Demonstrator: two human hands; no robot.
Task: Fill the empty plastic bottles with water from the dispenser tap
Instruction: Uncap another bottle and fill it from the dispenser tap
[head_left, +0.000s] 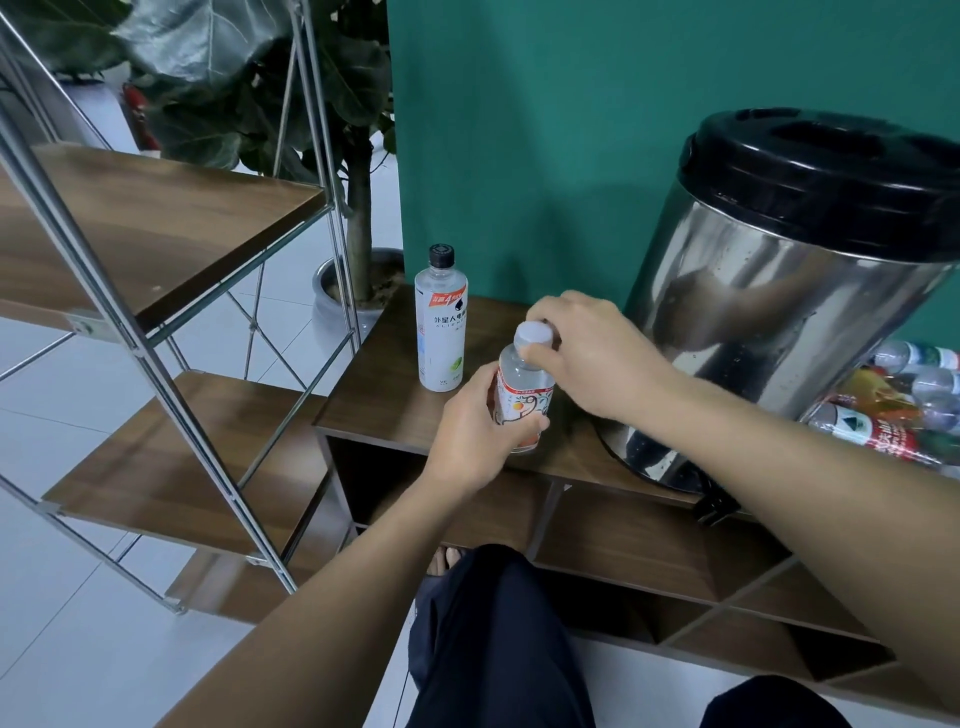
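Off to the left stands a metal-framed shelf unit (171, 218) with wooden boards, a potted plant (358, 156) behind it. On the counter (384, 395), a tall capped bottle (441, 322) waits upright near the back edge, probably set aside so it stays out of the way of the working hands. Next comes the left hand (470, 431), fingers wrapped around the body of a small clear bottle (524, 395) to steady it just above the counter. The right hand (587, 353) reaches over from the other side, thumb and fingers pinching the white cap (534, 332), apparently to twist it. The steel dispenser (769, 312) sits just right of them; its tap (717, 506) hangs over the counter's front edge, leaving room for a bottle underneath. A heap of bottles (904, 405) lies beyond.
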